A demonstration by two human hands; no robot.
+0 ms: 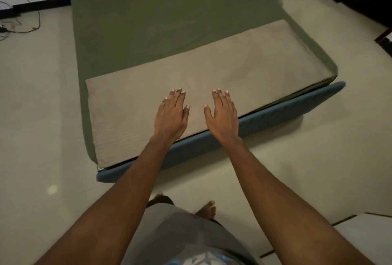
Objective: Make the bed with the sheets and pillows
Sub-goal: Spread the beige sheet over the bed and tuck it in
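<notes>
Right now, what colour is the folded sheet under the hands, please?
Tan folded sheet, head view.

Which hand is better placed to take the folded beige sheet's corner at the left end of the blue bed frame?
Probably left. The left hand is open over the folded beige sheet on that side; the right hand would have to cross over it.

I'm finding no legible text, label or number; white-blue shirt print (204,258) at 6 o'clock showing no letters.
</notes>
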